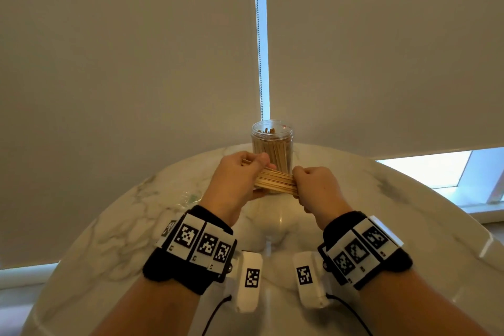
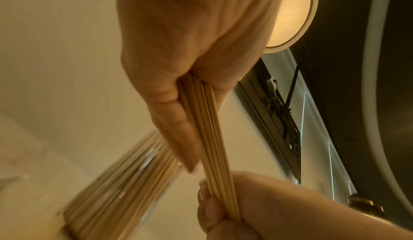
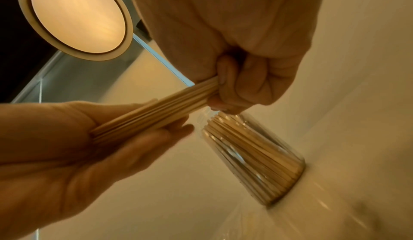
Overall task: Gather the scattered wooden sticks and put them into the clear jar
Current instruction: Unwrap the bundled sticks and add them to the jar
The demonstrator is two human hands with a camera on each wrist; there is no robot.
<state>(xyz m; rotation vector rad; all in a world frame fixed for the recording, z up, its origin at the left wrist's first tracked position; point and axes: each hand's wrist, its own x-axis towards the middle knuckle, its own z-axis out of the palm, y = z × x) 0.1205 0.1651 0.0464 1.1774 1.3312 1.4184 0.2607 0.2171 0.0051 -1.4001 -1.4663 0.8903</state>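
A bundle of wooden sticks [image 1: 275, 179] lies level between both hands, just in front of the clear jar [image 1: 272, 144]. My left hand [image 1: 240, 174] grips the bundle's left end, thumb on top. My right hand [image 1: 313, 185] grips the right end in a fist. The jar stands upright on the marble table, open at the top and holding several sticks. The left wrist view shows the bundle of sticks [image 2: 212, 137] running from my left hand [image 2: 178, 88] to my right hand [image 2: 234, 205]. In the right wrist view the bundle [image 3: 161, 107] passes above the jar [image 3: 252, 155].
The round marble table [image 1: 136, 226] ends near a window blind behind the jar. A small clear wrapper [image 1: 191, 198] lies on the table left of my left hand. A bead chain [image 1: 259, 35] hangs above the jar.
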